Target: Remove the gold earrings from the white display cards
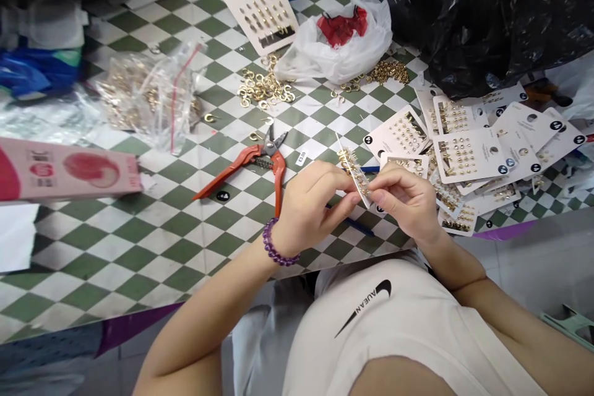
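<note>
Between my two hands an earring card [356,174] is held up nearly edge-on above the table, with gold earrings along its face. My left hand [310,203], a purple bead bracelet on its wrist, pinches the card's left side. On the other side, the fingertips of my right hand [409,199] are closed at the card's lower part; whether they grip an earring or its back is too small to tell. Orange-handled pruning shears [279,168] lie left of my left hand. Beneath the hands, blue handles [359,227] of a tool show partly.
Several earring cards [468,154] pile up at the right. Gold hooks [264,90] lie loose beyond the shears, near a white plastic bag [320,55]. A clear bag of gold pieces [148,96] and a pink box [69,170] are at left; a black bag [464,18] stands back right.
</note>
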{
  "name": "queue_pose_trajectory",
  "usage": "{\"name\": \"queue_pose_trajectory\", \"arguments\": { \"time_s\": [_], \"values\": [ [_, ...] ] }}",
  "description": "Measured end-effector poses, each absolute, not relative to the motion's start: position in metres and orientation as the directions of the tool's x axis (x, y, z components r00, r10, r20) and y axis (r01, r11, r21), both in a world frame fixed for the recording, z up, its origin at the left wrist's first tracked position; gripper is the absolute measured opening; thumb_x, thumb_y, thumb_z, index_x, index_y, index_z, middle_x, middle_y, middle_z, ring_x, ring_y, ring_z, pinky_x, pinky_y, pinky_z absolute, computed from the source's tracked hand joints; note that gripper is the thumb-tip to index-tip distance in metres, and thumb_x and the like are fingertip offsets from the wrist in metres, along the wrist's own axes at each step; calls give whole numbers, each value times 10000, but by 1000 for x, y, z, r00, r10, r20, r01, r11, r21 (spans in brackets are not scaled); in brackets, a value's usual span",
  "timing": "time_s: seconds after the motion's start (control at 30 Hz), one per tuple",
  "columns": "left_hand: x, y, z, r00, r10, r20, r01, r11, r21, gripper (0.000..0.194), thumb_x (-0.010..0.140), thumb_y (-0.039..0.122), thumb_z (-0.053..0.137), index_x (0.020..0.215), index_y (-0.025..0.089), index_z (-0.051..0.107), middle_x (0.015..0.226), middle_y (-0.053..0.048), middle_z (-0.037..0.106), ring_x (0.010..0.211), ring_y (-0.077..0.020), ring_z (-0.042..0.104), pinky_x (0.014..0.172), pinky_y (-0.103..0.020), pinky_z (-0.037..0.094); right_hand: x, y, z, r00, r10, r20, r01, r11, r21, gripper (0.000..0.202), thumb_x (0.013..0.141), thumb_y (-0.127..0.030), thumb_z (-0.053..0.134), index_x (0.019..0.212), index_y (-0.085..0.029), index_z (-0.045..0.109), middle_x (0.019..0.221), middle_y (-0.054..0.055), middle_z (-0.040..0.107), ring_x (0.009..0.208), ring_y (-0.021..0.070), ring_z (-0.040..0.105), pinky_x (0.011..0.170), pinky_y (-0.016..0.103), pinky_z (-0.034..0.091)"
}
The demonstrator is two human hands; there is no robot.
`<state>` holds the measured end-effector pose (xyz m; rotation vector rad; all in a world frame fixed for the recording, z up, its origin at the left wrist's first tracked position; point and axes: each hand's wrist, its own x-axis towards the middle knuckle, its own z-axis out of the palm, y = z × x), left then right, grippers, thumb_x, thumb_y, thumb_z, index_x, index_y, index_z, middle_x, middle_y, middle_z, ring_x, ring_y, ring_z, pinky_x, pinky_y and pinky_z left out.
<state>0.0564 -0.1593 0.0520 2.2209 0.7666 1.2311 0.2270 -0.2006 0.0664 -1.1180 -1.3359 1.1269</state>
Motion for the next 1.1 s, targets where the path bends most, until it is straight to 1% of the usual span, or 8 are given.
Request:
{"name": "queue_pose_trajectory", "arguments": {
  "time_s": [0.37, 0.6, 0.63, 0.7, 0.8, 0.9, 1.0, 1.1],
  "values": [
    [57, -160, 54, 433, 677, 596, 252, -725, 641, 54, 886, 198, 531, 835, 181, 538, 729, -23, 619, 666, -121, 553, 630, -240, 474, 229, -203, 67, -74, 987, 141, 106, 149, -983, 89, 843, -140, 589, 851, -215, 636, 765, -11, 578, 671, 77, 507, 589, 217, 437],
    [55, -156, 57, 401, 695, 596, 224, -706, 672, 71, 894, 185, 502, 831, 177, 532, 725, -23, 618, 675, -122, 554, 637, -243, 466, 234, -202, 58, 106, 987, 124, -14, 127, -992, 83, 877, -233, 566, 922, -236, 636, 833, 4, 569, 660, 81, 529, 554, 225, 433],
    [54, -155, 58, 380, 705, 598, 219, -697, 683, 79, 898, 191, 496, 827, 181, 528, 717, -16, 609, 662, -120, 547, 625, -244, 461, 236, -202, 58, 122, 984, 130, 11, 130, -991, 87, 884, -251, 559, 929, -235, 632, 846, 8, 577, 663, 85, 537, 553, 231, 438],
    [51, -153, 57, 318, 733, 601, 211, -673, 709, 84, 904, 212, 491, 827, 194, 521, 706, 0, 582, 635, -117, 532, 599, -247, 447, 242, -201, 62, 120, 976, 182, 165, 161, -973, 91, 889, -256, 547, 923, -229, 628, 854, 15, 593, 701, 103, 558, 585, 251, 460],
    [47, -150, 56, 222, 756, 615, 210, -653, 727, 61, 904, 224, 495, 848, 214, 516, 704, 12, 551, 635, -120, 517, 597, -259, 432, 252, -199, 71, 1, 950, 314, 519, 268, -812, 84, 867, -173, 563, 897, -212, 632, 840, 16, 609, 758, 120, 563, 651, 270, 469],
    [44, -149, 56, 178, 759, 626, 202, -651, 732, 61, 907, 225, 491, 853, 221, 520, 705, 9, 542, 648, -122, 515, 610, -268, 426, 261, -198, 76, -215, 916, 338, 785, 368, -499, 62, 833, -139, 604, 850, -178, 649, 810, 31, 610, 795, 147, 526, 717, 300, 455],
    [45, -150, 57, 198, 756, 624, 186, -654, 733, 67, 910, 226, 484, 856, 222, 523, 710, 4, 564, 655, -129, 526, 612, -276, 435, 265, -198, 71, -365, 893, 263, 865, 430, -259, 82, 841, -178, 608, 803, -162, 679, 773, 51, 595, 799, 169, 475, 712, 310, 427],
    [47, -151, 59, 256, 741, 621, 179, -667, 723, 57, 892, 187, 498, 843, 206, 518, 715, 5, 583, 662, -126, 540, 619, -273, 452, 262, -196, 66, -374, 888, 266, 891, 424, -164, 155, 863, -194, 579, 755, -170, 688, 740, 47, 588, 775, 169, 437, 675, 302, 387]
  ]
}}
